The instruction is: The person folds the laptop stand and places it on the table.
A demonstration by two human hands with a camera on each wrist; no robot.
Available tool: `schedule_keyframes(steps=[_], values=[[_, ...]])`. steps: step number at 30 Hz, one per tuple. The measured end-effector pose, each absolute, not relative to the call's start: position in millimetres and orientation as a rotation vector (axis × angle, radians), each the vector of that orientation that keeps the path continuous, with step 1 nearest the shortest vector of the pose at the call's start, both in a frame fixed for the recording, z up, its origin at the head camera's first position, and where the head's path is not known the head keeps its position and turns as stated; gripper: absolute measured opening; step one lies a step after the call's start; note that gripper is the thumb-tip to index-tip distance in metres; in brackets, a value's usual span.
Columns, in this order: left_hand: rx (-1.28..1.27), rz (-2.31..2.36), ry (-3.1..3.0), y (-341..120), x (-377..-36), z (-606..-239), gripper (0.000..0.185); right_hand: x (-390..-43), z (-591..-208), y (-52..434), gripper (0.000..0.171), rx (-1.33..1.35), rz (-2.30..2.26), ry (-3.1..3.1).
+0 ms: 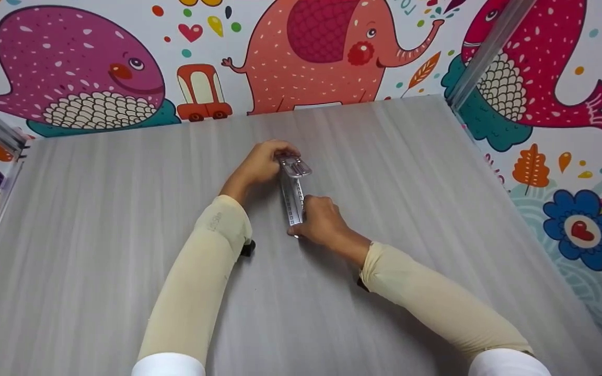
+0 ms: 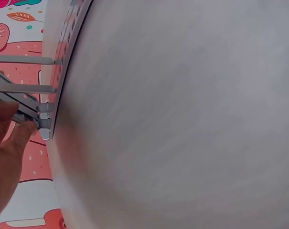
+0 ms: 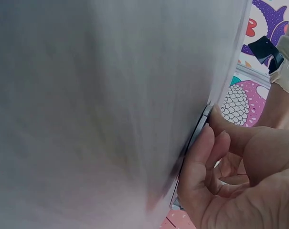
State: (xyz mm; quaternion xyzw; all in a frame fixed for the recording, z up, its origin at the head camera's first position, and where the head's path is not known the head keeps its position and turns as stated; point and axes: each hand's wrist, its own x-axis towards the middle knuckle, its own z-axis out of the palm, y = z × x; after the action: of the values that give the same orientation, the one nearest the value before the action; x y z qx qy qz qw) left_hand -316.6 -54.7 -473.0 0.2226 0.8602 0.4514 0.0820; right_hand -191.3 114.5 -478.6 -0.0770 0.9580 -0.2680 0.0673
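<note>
- Your left hand (image 1: 262,163) sits at the far end of a long metal strip (image 1: 293,201) that lies flat on the grey worktop (image 1: 123,235), near the middle of it.
- The head view shows the fingers of that hand curled around a hinged metal bracket (image 1: 295,166) at the strip's far end, so the hand is grasping the bracket.
- In the left wrist view your fingertips (image 2: 10,129) pinch the folded metal arms of the bracket (image 2: 20,102), just where they join the strip (image 2: 63,57).
- Your right hand (image 1: 321,220) covers the near end of the strip, fingers curled over it and thumb side pressed to its edge; it is grasping the strip.
- The right wrist view shows your right thumb and fingers (image 3: 201,157) closed against the thin edge of the strip (image 3: 201,121), which lies tight against the worktop (image 3: 87,95).
- The strip runs almost straight away from you, with rows of small holes along its length showing between your two hands.
- Both forearms wear cream sleeves (image 1: 201,282), with white cuffs at the bottom edge of the head view.
- A black strap (image 1: 247,248) shows under your left wrist, touching the worktop.
- Behind the worktop stands a cartoon wall (image 1: 327,57) with an elephant, whales and a small red car.
- Metal frame bars (image 1: 481,52) rise at the worktop's far corners.
</note>
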Motion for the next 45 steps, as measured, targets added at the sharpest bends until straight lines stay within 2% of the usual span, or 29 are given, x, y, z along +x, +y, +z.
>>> schedule_keyframes(steps=[9,12,17,20,25,28,33,37,45], values=[[0.593,1.440,2.587,-55.0,-310.4,-475.9,0.055,-196.8,-475.7,119.2,0.043,-0.279,-0.825,2.839],[0.447,1.475,2.586,-55.9,-304.2,-474.0,0.054,-202.6,-471.8,126.5,0.036,-0.257,-0.863,2.792],[0.062,1.575,2.537,-59.1,-284.0,-466.2,0.043,-220.4,-465.2,143.0,0.024,-0.124,-1.067,2.612],[-0.164,1.783,2.312,-61.0,-270.9,-461.5,0.037,-231.2,-462.1,150.4,0.032,0.043,-1.354,2.357],[-0.421,2.114,1.710,-63.5,-252.7,-454.8,0.044,-248.9,-459.7,156.6,0.050,0.282,-1.685,1.886],[-0.474,2.169,1.474,-64.3,-246.4,-453.5,0.048,-259.3,-461.1,158.7,0.057,0.388,-1.777,1.691],[-0.526,2.246,1.226,-62.8,-245.8,-458.6,0.055,-273.2,-464.4,158.2,0.055,0.486,-1.896,1.496],[-0.538,2.286,1.123,-60.3,-247.6,-466.4,0.060,-278.9,-466.6,155.4,0.055,0.486,-1.935,1.441],[-0.524,2.308,1.085,-56.6,-247.0,-475.6,0.060,-279.9,-472.8,147.6,0.053,0.462,-1.933,1.405]])
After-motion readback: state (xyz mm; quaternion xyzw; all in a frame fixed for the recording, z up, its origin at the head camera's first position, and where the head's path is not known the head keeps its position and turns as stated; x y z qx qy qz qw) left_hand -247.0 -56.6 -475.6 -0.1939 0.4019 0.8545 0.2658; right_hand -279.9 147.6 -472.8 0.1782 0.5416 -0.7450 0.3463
